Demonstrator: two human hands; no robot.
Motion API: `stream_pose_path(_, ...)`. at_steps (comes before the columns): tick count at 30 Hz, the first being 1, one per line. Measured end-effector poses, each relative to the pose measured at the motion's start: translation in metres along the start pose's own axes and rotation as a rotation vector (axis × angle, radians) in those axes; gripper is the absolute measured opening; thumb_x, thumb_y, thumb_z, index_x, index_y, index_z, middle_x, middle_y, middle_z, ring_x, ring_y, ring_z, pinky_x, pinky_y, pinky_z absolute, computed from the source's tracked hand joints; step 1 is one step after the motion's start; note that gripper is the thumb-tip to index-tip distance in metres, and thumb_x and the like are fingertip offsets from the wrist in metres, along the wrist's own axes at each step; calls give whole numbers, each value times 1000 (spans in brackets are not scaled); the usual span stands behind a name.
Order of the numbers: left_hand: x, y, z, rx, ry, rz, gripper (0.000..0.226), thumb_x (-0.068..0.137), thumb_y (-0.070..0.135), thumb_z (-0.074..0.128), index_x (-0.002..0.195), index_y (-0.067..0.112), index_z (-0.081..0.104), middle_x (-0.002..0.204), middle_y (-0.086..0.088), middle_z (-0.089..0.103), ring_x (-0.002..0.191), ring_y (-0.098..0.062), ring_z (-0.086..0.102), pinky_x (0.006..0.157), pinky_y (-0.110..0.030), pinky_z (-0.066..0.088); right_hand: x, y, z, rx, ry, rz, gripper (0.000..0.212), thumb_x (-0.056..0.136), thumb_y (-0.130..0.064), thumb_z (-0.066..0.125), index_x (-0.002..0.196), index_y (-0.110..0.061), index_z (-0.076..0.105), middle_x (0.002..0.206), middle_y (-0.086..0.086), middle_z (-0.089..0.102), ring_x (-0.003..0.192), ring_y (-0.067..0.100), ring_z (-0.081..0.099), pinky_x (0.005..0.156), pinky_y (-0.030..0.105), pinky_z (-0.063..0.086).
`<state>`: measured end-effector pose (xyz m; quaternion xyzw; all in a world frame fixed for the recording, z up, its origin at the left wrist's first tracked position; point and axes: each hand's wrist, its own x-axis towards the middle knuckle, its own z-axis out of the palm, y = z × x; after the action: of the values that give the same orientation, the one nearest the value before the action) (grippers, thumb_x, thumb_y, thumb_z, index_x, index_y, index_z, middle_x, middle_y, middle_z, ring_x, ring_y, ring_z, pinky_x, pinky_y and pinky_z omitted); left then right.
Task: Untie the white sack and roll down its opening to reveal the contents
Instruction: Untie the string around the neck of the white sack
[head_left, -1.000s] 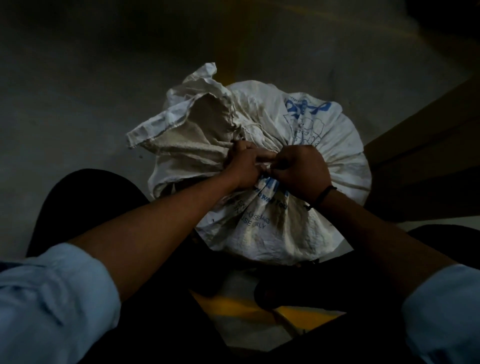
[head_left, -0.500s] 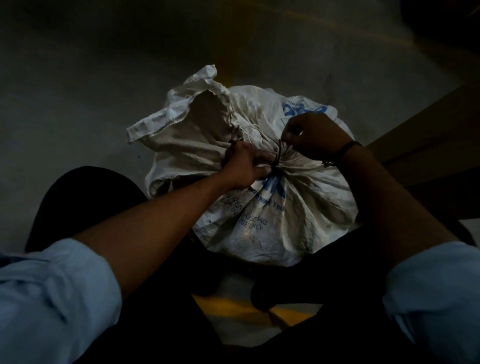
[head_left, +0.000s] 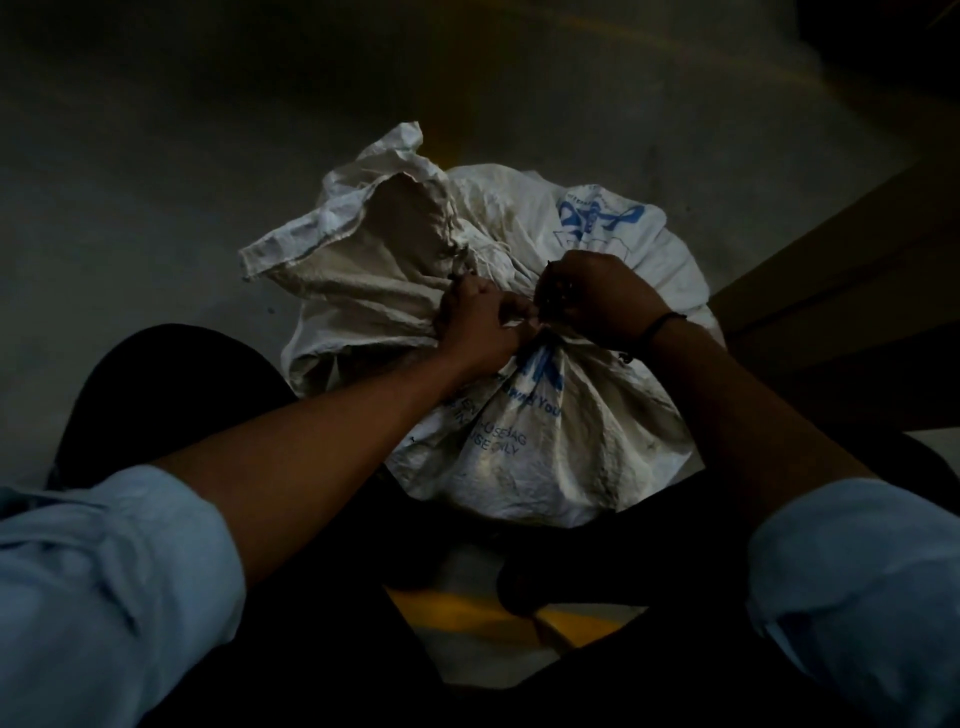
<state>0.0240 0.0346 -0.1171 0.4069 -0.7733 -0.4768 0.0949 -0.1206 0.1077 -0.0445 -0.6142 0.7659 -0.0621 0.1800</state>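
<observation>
Our left hand (head_left: 478, 322) pinching the white sack (head_left: 545, 426) at its tied neck, our right hand (head_left: 597, 296) gripping the tie there, sack on the floor (head_left: 182, 182)

A coarse woven fabric, crinkled, matt and grimy under its blue print, is seen on the white sack (head_left: 545, 467), while smooth, dull grey concrete is made out across the floor (head_left: 156, 182) and soft matt cloth on the pale blue sleeve (head_left: 104, 571).
</observation>
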Motion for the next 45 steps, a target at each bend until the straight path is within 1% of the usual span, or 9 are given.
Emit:
stream_pose_path(4,3,-6,5,-27,14,-17,24,58,71,62,66,49,56,116,7,30,121,-26,50,105,-44,45,-1,1,0,23,2,2,16,82,-24,72,97,-19,71,97,9,64,90,26,60,79,35,47)
stream_pose_path(9,3,0,0,39,42,-60,23,70,49,77,62,45,56,128,-1,41,124,-24,47,108,-43,41,-2,1,0,33,3,-2,16,82,-23,73,97,-19,72,98,9,63,90,24,59,76,28,41)
stream_pose_path(16,1,7,-1,81,77,-92,23,74,35,79,73,39,56,132,-7,46,125,-27,44,108,-41,39,-3,3,3,59,9,-10,15,82,-20,71,97,-21,72,96,7,63,89,22,58,74,25,37)
stream_pose_path(20,1,4,1,72,34,-101,22,74,38,79,93,36,70,136,-5,42,129,-26,41,111,-41,36,-3,2,3,63,19,-25,15,83,-17,70,98,-17,72,96,9,64,87,20,57,73,24,35)
stream_pose_path(29,1,-1,0,50,16,-61,19,68,44,72,73,38,55,133,-9,43,122,-29,47,105,-43,42,-6,5,1,105,-4,-42,28,79,-41,75,97,-20,72,92,0,57,84,15,55,72,25,38)
stream_pose_path(33,4,-4,1,119,-3,-53,38,73,49,68,105,29,72,135,-9,40,126,-30,42,110,-41,38,-9,6,0,164,13,-24,31,78,-44,75,98,-21,73,97,5,63,88,18,59,76,33,50)
stream_pose_path(37,5,-5,3,85,3,-52,18,78,42,76,94,37,69,135,-7,38,129,-27,40,112,-39,35,-9,8,1,170,26,-22,29,77,-43,77,96,-21,74,95,5,64,85,18,59,73,30,48)
stream_pose_path(41,6,-5,3,54,15,-50,19,73,46,77,85,43,63,133,-5,38,128,-27,41,111,-42,37,-6,5,8,176,129,35,23,79,-31,76,89,-10,73,90,10,66,80,21,61,73,35,47)
stream_pose_path(45,7,-6,5,1,19,-65,22,67,54,71,84,43,64,132,-6,38,127,-25,42,111,-42,38,-5,3,18,179,213,80,17,78,-26,75,82,-10,72,84,11,66,79,22,61,68,26,37)
